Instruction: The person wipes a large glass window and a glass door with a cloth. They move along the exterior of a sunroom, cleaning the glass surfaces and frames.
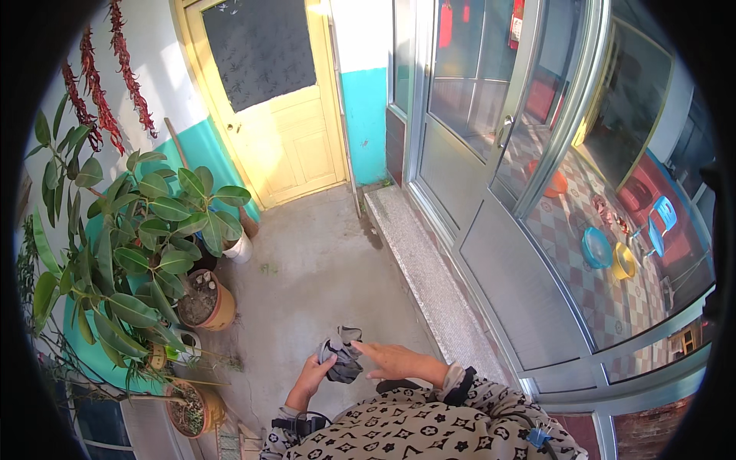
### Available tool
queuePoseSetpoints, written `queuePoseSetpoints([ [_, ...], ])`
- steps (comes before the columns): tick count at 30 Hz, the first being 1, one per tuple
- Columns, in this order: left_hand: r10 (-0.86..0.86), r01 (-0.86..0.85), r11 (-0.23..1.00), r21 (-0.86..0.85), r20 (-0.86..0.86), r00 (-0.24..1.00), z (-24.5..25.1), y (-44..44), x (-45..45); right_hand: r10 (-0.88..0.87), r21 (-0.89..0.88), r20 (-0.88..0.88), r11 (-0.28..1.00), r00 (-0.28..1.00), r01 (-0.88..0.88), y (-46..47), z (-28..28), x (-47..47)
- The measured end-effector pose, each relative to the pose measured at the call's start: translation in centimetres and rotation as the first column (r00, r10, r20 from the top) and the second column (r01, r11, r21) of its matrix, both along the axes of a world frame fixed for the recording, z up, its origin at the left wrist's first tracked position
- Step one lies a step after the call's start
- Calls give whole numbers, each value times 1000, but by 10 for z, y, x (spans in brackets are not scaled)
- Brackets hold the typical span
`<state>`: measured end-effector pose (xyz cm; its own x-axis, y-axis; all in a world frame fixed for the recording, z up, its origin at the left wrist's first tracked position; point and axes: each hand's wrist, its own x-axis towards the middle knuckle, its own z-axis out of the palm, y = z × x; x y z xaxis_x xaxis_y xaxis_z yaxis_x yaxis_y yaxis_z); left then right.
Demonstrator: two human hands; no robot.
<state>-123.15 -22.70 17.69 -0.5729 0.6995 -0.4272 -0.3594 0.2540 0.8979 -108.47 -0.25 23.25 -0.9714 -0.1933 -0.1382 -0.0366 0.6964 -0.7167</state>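
Observation:
Before my body, my left hand [312, 375] grips a crumpled grey cloth [343, 359], its thumb pressed across the folds. The cloth is bunched, with a dark-edged loop of it standing up at the top. From the right side, my right hand [399, 363] reaches over with its fingers stretched out flat. Its fingertips are at the cloth's right edge; whether they touch it I cannot tell. Between the right thumb and fingers nothing is held. Both hands are above the concrete floor [322, 287].
Potted rubber plants [210, 302] line the left wall, below strings of dried red chillies [132, 75]. Ahead is a closed yellow door [299, 144]. A stone step [425, 270] runs along the glazed metal door [454, 172] at right. Basins [596, 248] show through the glass.

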Motion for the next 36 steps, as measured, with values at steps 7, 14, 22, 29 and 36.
queuePoseSetpoints([
  [7,-204,64,940,336,400,894,41,121,-84,-193,18,-23,981,981,193,77,10,-119],
  [14,-461,328,839,433,247,852,25,208,-226,-417,-191,-139,901,898,389,171,-27,-259],
  [22,-307,265,931,249,145,941,35,292,-452,-590,-647,142,552,795,526,284,-39,-457],
  [29,-11,8,1000,25,107,994,8,324,-598,-659,-640,227,454,717,620,383,-35,-595],
  [36,310,-314,949,13,131,942,-18,353,-706,-628,-660,48,563,776,497,499,-35,-780],
])
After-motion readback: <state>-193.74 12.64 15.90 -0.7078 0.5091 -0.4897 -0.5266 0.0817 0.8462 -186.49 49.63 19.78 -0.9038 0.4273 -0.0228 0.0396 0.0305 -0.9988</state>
